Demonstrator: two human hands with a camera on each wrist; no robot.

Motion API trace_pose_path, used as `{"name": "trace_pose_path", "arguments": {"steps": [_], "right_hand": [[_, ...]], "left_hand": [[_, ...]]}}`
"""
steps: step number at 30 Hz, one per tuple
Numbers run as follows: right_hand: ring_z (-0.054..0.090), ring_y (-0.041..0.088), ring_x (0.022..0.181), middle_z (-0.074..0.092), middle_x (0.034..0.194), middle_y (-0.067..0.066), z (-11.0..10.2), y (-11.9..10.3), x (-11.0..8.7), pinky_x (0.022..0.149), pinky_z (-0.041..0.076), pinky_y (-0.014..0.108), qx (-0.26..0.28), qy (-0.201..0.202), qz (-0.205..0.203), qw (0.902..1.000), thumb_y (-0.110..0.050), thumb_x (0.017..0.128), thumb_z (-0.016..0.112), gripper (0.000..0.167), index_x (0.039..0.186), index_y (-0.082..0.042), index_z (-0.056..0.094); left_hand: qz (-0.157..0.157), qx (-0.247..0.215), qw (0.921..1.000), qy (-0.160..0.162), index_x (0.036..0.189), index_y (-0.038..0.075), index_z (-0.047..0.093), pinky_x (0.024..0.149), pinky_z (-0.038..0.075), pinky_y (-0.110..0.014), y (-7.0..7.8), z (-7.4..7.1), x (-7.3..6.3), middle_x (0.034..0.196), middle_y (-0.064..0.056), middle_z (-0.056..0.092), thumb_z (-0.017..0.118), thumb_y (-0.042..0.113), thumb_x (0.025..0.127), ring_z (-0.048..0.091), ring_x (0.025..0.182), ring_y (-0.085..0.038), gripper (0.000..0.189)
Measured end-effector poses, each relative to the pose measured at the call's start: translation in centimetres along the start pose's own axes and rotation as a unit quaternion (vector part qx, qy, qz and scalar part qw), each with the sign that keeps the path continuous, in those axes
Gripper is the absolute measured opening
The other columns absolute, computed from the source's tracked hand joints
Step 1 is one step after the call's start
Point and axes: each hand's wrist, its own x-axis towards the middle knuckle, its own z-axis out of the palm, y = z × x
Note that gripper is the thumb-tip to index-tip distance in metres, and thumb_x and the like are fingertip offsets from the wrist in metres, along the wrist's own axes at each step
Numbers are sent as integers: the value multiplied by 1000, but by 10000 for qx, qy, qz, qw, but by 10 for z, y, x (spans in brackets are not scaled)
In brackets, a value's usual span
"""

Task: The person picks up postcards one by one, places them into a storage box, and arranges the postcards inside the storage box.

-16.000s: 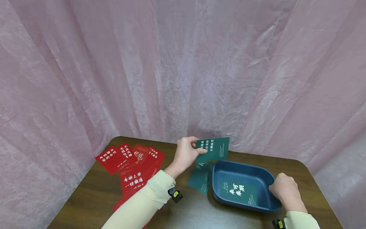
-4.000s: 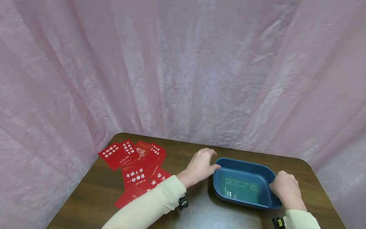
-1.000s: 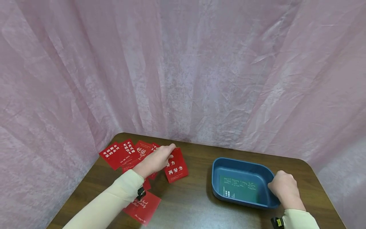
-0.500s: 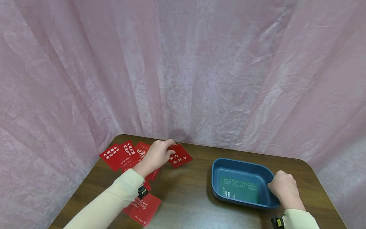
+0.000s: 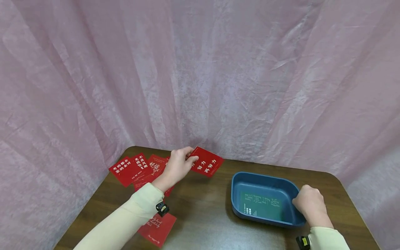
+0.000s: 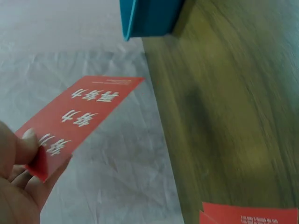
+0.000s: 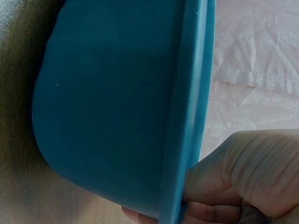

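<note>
My left hand (image 5: 178,166) pinches a red card (image 5: 207,161) with white characters by one edge, between thumb and fingers. The card is lifted above the table's back part; the left wrist view shows the thumb across the red card's face (image 6: 77,119). At the right, my right hand (image 5: 310,205) grips the rim of a blue plastic basin (image 5: 265,177) at its right end. The right wrist view shows the thumb over the rim, with fingers under the basin's outer wall (image 7: 107,102). A green card (image 5: 260,206) lies flat on the basin's floor.
Several overlapping red cards (image 5: 126,172) lie at the table's left. Another red card (image 5: 159,227) lies nearer the front, partly behind my left wrist. A pink curtain (image 5: 200,76) hangs along the back edge of the brown wooden table (image 5: 206,208).
Green cards went into the basin earlier. Since then my left hand has moved left, pulled one red card from the pile, and raised it rightward. My right hand stays on the rim.
</note>
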Motion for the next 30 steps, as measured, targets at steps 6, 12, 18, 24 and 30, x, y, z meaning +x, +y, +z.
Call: {"name": "trace_pose_path", "arguments": {"steps": [6, 12, 18, 24, 30], "right_hand": [[55, 24, 56, 59, 70, 20, 0, 2, -3, 46, 49, 35, 41, -24, 51, 10000, -9, 79, 61, 31, 94, 18, 56], [53, 23, 55, 57, 67, 17, 0, -2, -7, 44, 47, 32, 74, 4, -37, 10000, -9, 80, 59, 27, 90, 16, 57], [52, 23, 53, 54, 63, 14, 0, -14, -4, 43, 46, 31, 87, 153, -269, 9995, -9, 80, 58, 21, 84, 12, 59], [53, 23, 54, 56, 67, 17, 3, -18, -2, 44, 48, 33, 113, 38, -211, 9997, -9, 80, 60, 25, 89, 15, 58], [54, 23, 54, 57, 68, 19, 3, -15, -3, 44, 49, 35, 107, 15, -139, 9998, -9, 80, 60, 28, 91, 16, 57]], "left_hand": [[215, 186, 9982, 533, 88, 20, 72, 49, 41, -20, 16, 6, 3, 73, 8, 70, 73, 17, 81, 50, 53, -2, 8], [32, 235, 9966, 795, 89, 21, 75, 51, 43, -19, 25, 7, 5, 74, 9, 72, 80, 23, 73, 55, 55, 1, 16], [-656, -795, 9911, 839, 85, 14, 74, 54, 51, -21, 30, 13, 5, 72, 4, 70, 83, 21, 69, 61, 61, -4, 19], [-1147, -1179, 9844, 633, 85, 13, 72, 54, 52, -21, 44, 32, -1, 70, 3, 69, 83, 23, 70, 62, 59, -3, 22], [-1121, -1474, 9823, 287, 82, 11, 67, 54, 51, -19, 61, 58, -5, 72, 1, 67, 80, 19, 73, 61, 58, -3, 17]]}}
